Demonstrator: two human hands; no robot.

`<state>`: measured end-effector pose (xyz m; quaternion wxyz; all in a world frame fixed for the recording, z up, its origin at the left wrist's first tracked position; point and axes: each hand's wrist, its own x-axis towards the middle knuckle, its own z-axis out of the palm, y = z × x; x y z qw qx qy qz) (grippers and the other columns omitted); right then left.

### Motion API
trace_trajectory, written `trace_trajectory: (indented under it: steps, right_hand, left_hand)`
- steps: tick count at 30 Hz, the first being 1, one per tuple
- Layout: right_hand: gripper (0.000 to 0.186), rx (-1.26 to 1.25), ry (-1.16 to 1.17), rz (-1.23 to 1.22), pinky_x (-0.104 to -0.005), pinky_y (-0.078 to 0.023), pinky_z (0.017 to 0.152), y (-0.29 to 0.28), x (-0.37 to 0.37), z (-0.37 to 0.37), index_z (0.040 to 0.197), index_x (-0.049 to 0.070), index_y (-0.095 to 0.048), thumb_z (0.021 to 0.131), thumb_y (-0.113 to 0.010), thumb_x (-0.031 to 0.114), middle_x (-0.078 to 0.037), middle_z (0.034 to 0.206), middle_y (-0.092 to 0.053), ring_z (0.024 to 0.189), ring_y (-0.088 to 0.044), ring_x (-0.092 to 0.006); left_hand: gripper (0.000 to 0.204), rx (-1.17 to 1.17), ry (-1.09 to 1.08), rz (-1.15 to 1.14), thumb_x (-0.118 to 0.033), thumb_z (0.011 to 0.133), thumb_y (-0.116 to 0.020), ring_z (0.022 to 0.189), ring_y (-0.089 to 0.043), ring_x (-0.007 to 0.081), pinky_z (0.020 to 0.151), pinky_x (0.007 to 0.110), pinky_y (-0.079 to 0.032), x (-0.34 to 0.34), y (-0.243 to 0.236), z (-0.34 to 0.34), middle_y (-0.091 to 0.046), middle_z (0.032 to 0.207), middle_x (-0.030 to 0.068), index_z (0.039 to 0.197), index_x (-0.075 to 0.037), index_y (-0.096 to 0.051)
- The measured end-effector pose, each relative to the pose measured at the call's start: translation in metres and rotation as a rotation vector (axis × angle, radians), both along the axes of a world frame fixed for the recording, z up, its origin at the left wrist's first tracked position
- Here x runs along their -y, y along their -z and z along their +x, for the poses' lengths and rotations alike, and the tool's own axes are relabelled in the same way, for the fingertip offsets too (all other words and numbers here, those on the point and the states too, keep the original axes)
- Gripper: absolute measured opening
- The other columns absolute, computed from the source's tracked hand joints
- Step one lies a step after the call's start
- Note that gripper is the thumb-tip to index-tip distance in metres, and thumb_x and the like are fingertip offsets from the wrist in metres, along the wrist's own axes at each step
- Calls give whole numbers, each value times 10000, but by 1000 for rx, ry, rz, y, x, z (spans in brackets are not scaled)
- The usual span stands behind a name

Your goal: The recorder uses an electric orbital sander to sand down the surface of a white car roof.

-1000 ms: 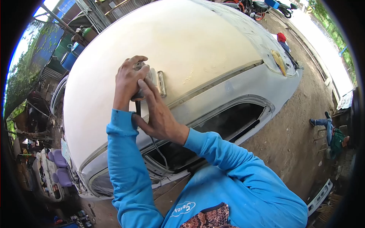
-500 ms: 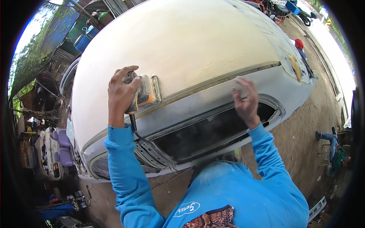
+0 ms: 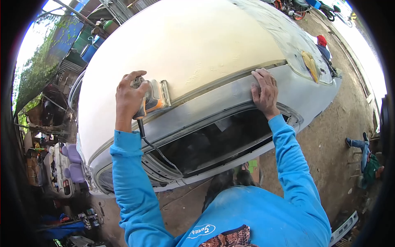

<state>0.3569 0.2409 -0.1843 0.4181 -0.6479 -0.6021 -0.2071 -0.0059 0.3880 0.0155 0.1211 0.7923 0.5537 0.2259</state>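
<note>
My left hand (image 3: 128,99) is wrapped round an orange and grey electric sander (image 3: 153,98), its flat pad lying on the car's cream-coloured roof (image 3: 185,45) beside the dark roof channel. A black cord (image 3: 158,151) runs from the sander down past the door pillar. Farther right, my right hand (image 3: 266,91) lies on the grey roof rail above the open side window (image 3: 218,138). Its fingers are stretched out a little apart, holding nothing. The hidden undersides of both hands do not show.
A yellow cloth or glove (image 3: 309,66) rests near the windshield. Purple seats (image 3: 74,162) and blue drums (image 3: 88,52) stand at the left. Motorcycles (image 3: 296,10) are parked at the far right. A person in green (image 3: 371,171) is off to the right.
My right hand, blurred before, has come to rest on the roof rail. The sander stays in my left hand at nearly the same spot on the roof. The view has shifted slightly.
</note>
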Motion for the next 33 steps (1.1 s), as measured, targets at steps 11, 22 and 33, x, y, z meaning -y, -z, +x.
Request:
trace_trajectory:
  steps: [11, 22, 33]
  right_hand:
    - [364, -94, -22, 6, -476, -431, 1091, -4, 0, -6, 1200, 53, -671, 873, -659, 212, -142, 1227, -638, 1240, -576, -357]
    - [355, -126, -35, 8, -479, -430, 1085, -3, -3, -11, 1191, 64, -676, 878, -655, 228, -137, 1230, -638, 1238, -576, -352]
    - [347, -66, -13, 8, -472, -435, 1071, 1, -3, -6, 1204, 65, -688, 887, -656, 204, -133, 1241, -661, 1239, -586, -354]
  left_hand:
    - [415, 20, -33, -7, -190, 851, -692, 1086, -688, 310, 999, 420, -528, -9, 4, 10, -717, 1159, 184, 1252, -92, -725]
    - [391, 31, 33, 35, -204, 858, -714, 1046, -711, 308, 969, 420, -545, 0, 7, 49, -739, 1126, 178, 1233, -93, -733]
    - [453, -26, 43, 38, -372, 806, -745, 1097, -710, 318, 981, 438, -550, 0, 9, 82, -748, 1168, 135, 1216, -180, -742]
